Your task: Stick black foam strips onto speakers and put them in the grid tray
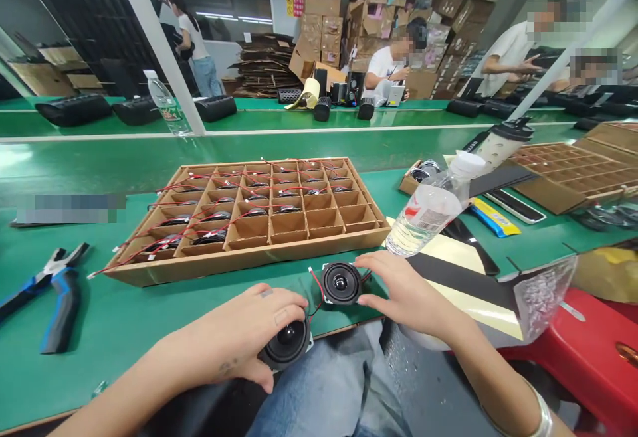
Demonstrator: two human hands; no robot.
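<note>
My left hand [254, 327] is closed around a round black speaker driver [288, 343], tilted above my lap at the table's front edge. A second speaker driver [341, 283] faces up on the green tabletop, with a domed centre and a white-edged frame. Thumb and fingers of my right hand [399, 287] grip its right side. Red and black wires run beside the two drivers. Just behind them stands a divided cardboard tray [269, 251], with wired speakers in many cells and bare cells toward its front right.
Pliers [60, 284] lie at the left. A water bottle [428, 208], a tumbler [501, 141], a yellow packet [493, 216] and another divided box [563, 171] are at the right. A red stool [578, 344] stands beside me. Several people work beyond the bench.
</note>
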